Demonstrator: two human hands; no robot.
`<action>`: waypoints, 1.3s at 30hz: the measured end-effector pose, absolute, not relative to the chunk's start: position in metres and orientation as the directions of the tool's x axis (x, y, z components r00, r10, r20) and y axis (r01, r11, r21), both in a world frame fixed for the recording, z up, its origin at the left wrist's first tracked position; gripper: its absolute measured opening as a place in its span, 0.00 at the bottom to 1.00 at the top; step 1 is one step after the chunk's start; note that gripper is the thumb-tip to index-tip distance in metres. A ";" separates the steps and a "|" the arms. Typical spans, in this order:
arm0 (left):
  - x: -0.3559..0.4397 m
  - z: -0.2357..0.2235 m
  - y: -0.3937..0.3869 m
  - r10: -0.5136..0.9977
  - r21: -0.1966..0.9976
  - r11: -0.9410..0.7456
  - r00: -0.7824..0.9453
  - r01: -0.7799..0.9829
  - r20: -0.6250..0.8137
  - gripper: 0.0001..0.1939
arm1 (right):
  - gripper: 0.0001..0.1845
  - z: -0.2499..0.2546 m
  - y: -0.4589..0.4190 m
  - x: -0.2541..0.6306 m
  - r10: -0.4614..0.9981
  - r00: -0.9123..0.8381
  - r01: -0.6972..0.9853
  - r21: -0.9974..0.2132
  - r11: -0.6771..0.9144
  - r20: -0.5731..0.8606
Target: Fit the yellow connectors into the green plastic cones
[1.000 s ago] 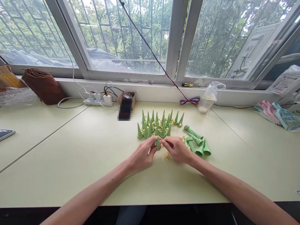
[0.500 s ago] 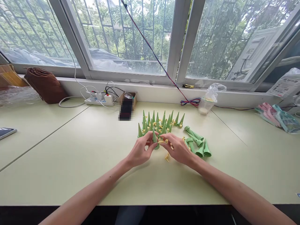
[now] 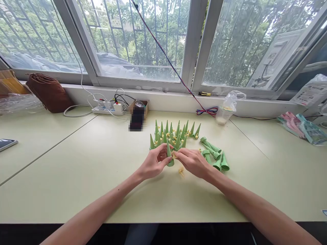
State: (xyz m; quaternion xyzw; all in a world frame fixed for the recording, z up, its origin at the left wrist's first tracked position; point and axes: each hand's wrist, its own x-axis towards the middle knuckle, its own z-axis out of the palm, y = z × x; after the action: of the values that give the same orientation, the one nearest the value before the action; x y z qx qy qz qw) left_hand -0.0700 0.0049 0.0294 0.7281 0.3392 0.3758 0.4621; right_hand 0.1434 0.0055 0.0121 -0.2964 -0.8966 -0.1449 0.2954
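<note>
My left hand [image 3: 154,162] is closed around a green plastic cone [image 3: 169,154], held upright with its point up. At the cone's right side, my right hand [image 3: 193,162] pinches a small yellow plastic piece [image 3: 174,155] against it. Just behind both hands stand several upright green cones [image 3: 178,134] with yellow pieces at their bases. Several loose green cones [image 3: 211,148] lie on their sides to the right of my right hand. A few small yellow pieces [image 3: 181,171] rest on the table below my right fingers.
On the pale table [image 3: 76,183], a power strip [image 3: 107,109], a small cardboard box [image 3: 145,107] and a plastic cup in a bag [image 3: 223,115] stand along the back. A brown pouch [image 3: 49,92] and a phone [image 3: 7,144] are at left, packaged items [image 3: 306,127] at right.
My right fingers have closed in on the cone with the yellow piece, which now touches or nearly touches its side. The left hand keeps its hold on the cone.
</note>
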 end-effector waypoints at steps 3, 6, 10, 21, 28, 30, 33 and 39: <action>-0.070 0.029 0.004 0.840 0.927 -0.341 0.493 0.157 0.225 0.16 | 0.13 0.013 0.004 0.143 0.441 -0.680 0.618 0.136 0.774 0.586; -0.070 0.028 0.004 0.837 0.925 -0.342 0.501 0.167 0.219 0.14 | 0.16 0.015 0.002 0.142 0.435 -0.699 0.618 0.174 0.767 0.568; -0.070 0.027 0.005 0.830 0.920 -0.351 0.513 0.175 0.219 0.11 | 0.18 0.016 0.001 0.141 0.444 -0.712 0.620 0.190 0.761 0.544; -0.069 0.027 0.001 0.806 0.840 -0.470 0.521 0.271 0.282 0.07 | 0.14 0.015 -0.001 0.141 0.518 -0.748 0.631 0.203 0.749 0.414; -0.068 0.027 -0.001 0.784 0.804 -0.527 0.523 0.276 0.335 0.07 | 0.11 0.016 -0.001 0.142 0.555 -0.759 0.634 0.193 0.749 0.340; -0.068 0.026 -0.001 0.780 0.799 -0.537 0.519 0.269 0.350 0.07 | 0.11 0.016 -0.001 0.142 0.559 -0.760 0.634 0.187 0.750 0.333; -0.069 0.024 -0.001 0.772 0.785 -0.557 0.518 0.273 0.368 0.06 | 0.11 0.016 -0.001 0.143 0.565 -0.758 0.636 0.183 0.749 0.326; -0.070 0.019 0.000 0.747 0.736 -0.603 0.544 0.309 0.384 0.05 | 0.08 0.018 -0.003 0.142 0.592 -0.752 0.648 0.159 0.745 0.290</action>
State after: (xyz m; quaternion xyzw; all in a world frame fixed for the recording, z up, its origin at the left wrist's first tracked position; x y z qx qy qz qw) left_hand -0.0703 0.0004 0.0189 0.8223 0.3209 0.3539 0.3092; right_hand 0.1422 -0.0028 0.0181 -0.3340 -0.9275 -0.1257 0.1112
